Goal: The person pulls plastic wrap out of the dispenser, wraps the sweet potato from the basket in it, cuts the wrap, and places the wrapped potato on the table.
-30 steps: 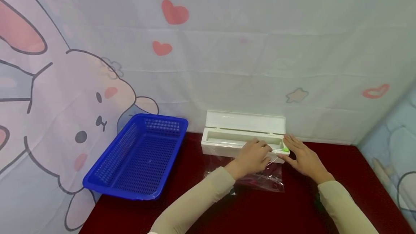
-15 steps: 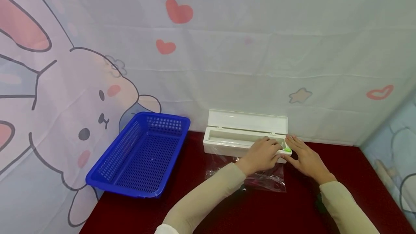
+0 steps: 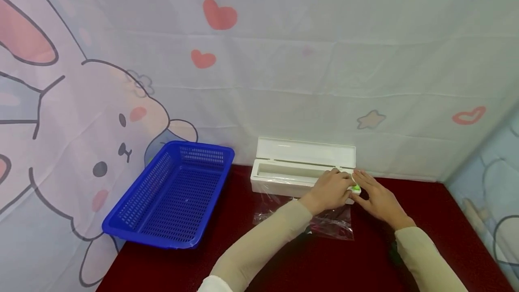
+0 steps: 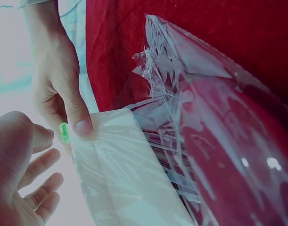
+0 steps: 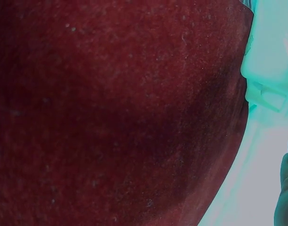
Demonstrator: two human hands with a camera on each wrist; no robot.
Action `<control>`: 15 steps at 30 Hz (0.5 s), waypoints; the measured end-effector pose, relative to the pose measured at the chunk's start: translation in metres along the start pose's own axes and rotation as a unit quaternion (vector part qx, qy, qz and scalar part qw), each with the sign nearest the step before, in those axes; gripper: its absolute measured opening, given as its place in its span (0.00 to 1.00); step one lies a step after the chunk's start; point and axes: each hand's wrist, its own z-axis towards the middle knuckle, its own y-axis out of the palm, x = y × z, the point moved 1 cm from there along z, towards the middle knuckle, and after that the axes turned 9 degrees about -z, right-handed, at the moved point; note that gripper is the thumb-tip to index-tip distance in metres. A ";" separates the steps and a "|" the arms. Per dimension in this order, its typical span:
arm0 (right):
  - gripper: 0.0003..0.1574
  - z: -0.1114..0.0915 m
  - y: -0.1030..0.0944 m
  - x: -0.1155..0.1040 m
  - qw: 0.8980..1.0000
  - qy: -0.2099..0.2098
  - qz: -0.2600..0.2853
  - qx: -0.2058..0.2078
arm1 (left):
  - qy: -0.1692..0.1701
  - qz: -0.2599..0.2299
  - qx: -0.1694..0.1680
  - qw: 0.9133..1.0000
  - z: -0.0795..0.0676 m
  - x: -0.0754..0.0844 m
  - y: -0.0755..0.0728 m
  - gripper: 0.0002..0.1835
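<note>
A white cling film dispenser box (image 3: 284, 187) stands on the red table with its lid (image 3: 306, 151) raised. Clear cling film (image 3: 332, 224) spreads from its front over the cloth. In the left wrist view, my right hand (image 4: 61, 80) grips the box's end, thumb on the film-covered face. The head view shows that right hand (image 3: 379, 199) at the right end. My left hand (image 3: 330, 190) is over the box, fingertips near a small green slider (image 3: 356, 188). In the left wrist view its fingers (image 4: 37, 181) are loosely bent, with a gap before the slider.
A blue plastic basket (image 3: 174, 202) stands left of the box. The red cloth (image 3: 357, 260) covers the table. Behind the box hangs a light printed curtain (image 3: 284, 75), and another printed sheet (image 3: 498, 184) closes off the right side.
My left hand has moved right along the box, toward the green slider. The right hand stays at the box's right end. Box, film and basket keep their places.
</note>
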 end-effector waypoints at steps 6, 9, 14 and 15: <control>0.49 -0.003 -0.001 0.001 1.000 0.005 0.001 -0.001 | 0.006 0.007 -0.004 1.000 0.006 0.003 0.001 0.18; 0.49 -0.003 0.000 0.002 1.000 0.005 0.000 0.004 | 0.012 0.006 -0.001 1.000 0.008 0.003 0.002 0.17; 0.47 -0.002 0.000 0.002 1.000 0.005 0.002 0.003 | 0.015 0.001 0.001 1.000 0.012 0.004 0.005 0.16; 0.47 -0.001 0.000 0.002 1.000 0.004 0.004 0.003 | 0.016 0.001 0.002 1.000 0.013 0.005 0.005 0.15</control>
